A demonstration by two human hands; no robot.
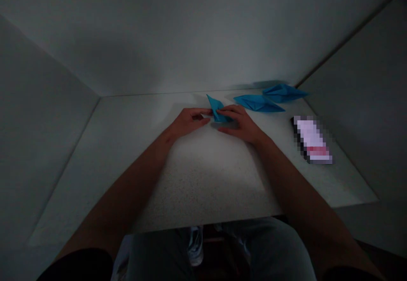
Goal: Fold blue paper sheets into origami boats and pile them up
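Between my hands a blue folded paper piece [215, 103] rests on the white table, one sharp point rising toward the upper left. My left hand [190, 122] comes in from the left, its index fingertip at the paper's left edge and its thumb stretched out apart below. From the right, my right hand [239, 123] lays its fingers over the paper and holds it, covering part of its right side. The right thumb extends below, near the paper's lower edge. Just beyond that hand lies a long blue origami piece [259, 103] with pointed ends.
A second long blue origami piece [284, 93] lies at the back right corner, close to the wall [190, 35]. A phone [313, 139], blurred into blocks, sits at the right of the white table [203, 179]. Walls enclose the table's left, back and right sides.
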